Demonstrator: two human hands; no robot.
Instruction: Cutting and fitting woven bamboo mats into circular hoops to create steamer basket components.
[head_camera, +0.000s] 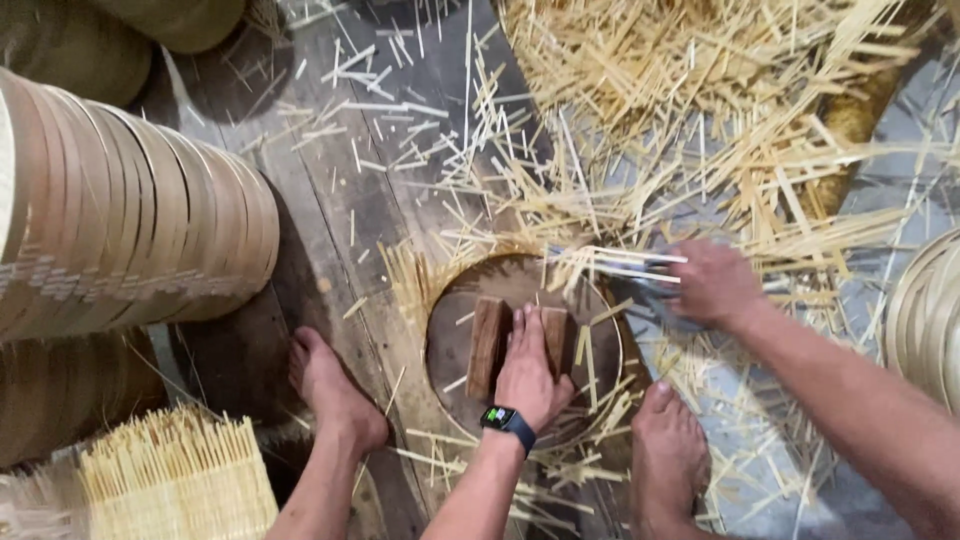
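Wooden floorboards (330, 190) carry scattered bamboo splints (700, 110). Left hand (527, 370), fingers together, presses flat on brown wooden blocks (488, 345) at centre of a round chopping block (455, 350). At 3 o'clock, right hand (712, 282) is clenched on a blurred blade handle (650, 295). Stacked round bamboo rims (130, 220) lie at 9 o'clock.

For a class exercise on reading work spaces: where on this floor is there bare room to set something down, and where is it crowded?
Barest: the dark planks between the stacked round rims and the strip scatter, and the board left of the wooden blocks. Crowded: the bamboo strip pile and around the right hand; the left hand covers the blocks.
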